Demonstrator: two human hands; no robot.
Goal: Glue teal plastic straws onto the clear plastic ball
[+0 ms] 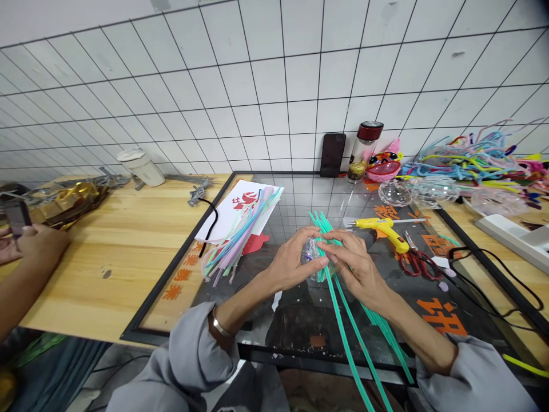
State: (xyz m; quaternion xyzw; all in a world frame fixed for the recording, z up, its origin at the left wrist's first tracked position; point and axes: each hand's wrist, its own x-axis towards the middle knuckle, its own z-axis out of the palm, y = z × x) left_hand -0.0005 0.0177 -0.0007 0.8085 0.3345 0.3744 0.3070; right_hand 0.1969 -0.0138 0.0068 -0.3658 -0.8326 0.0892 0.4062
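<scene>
Just left of the yellow glue gun, the left hand is gripping green pipe cleaners between thumb and fingers, and the right hand is pinching the same stems from its side. Both hands are pressing around a clear piece, presumably bracing the stems against splaying; its full shape is being hidden by fingers. The stems are looking fuzzy and bendable, long ends trailing nearer the wearer than the gun. The gun is lying flat, likely parked within reach, red-handled scissors resting beside it. Well left of it, a pastel bundle is lying across white paper; beyond it, rounded, glossy clear shells are sitting.
</scene>
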